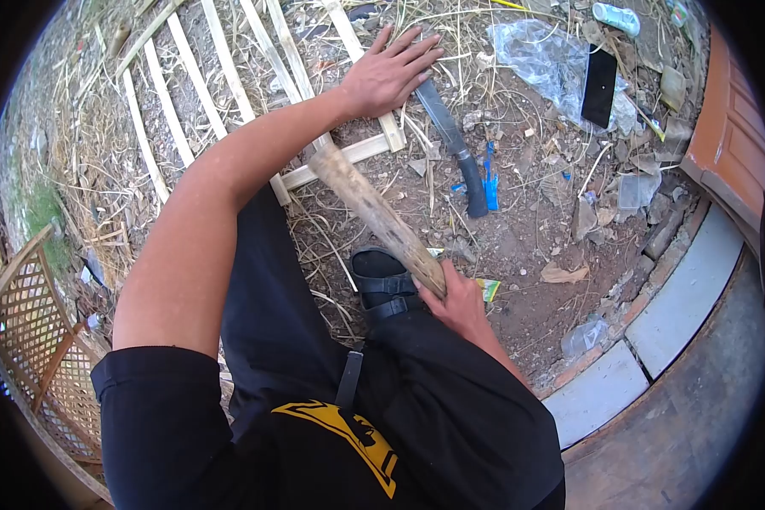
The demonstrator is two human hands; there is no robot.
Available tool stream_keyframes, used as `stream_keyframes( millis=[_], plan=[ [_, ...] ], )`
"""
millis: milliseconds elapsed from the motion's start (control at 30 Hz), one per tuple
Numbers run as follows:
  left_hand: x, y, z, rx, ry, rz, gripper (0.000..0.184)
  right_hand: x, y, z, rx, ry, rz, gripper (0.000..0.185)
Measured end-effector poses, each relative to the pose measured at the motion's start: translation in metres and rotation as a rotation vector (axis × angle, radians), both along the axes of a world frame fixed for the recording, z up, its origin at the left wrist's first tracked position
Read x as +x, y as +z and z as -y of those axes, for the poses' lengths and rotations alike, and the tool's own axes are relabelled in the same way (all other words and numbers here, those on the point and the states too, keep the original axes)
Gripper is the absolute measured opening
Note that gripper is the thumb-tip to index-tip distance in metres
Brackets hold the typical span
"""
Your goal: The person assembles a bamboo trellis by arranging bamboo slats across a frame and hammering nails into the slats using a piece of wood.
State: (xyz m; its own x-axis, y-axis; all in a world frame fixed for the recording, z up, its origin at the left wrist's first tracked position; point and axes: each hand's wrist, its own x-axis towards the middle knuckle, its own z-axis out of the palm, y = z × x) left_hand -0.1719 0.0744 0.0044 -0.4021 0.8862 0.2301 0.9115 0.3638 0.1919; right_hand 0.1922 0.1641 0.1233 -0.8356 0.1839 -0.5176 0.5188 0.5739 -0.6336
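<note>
My right hand (461, 302) is closed around the lower end of a thick, pale wooden stick (378, 217). Its far end reaches up to the corner of a frame of light wooden slats (361, 151). My left hand (391, 72) is stretched out with fingers spread, palm down, over the slats at the frame's right side; whether it presses on them is hidden. Just beside its fingertips lies a machete (450, 127) with a dark blade and black handle, flat on the soil. Part of the frame is hidden behind my left forearm.
A clear plastic sheet (531, 59) and a black phone (599, 87) lie at the upper right, with a can (616, 19) above. Blue tape scraps (490, 183) lie by the machete handle. A tiled edge (599, 399) borders the right; a lattice panel (38, 357) stands left.
</note>
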Motion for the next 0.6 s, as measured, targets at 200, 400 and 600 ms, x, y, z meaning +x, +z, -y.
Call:
stream_keyframes(
  millis=[200,400,600],
  plan=[
    [-0.002,-0.007,-0.002,-0.074,0.006,-0.022,0.052,0.0,0.006,0.011,-0.004,-0.18,-0.074,0.042],
    [0.001,0.0,-0.002,-0.037,0.006,0.012,0.052,-0.009,-0.007,-0.008,0.072,-0.027,0.035,0.043],
    [0.001,0.0,0.001,-0.013,0.004,0.024,0.052,-0.006,0.007,0.003,-0.09,-0.013,0.057,0.044]
  ],
)
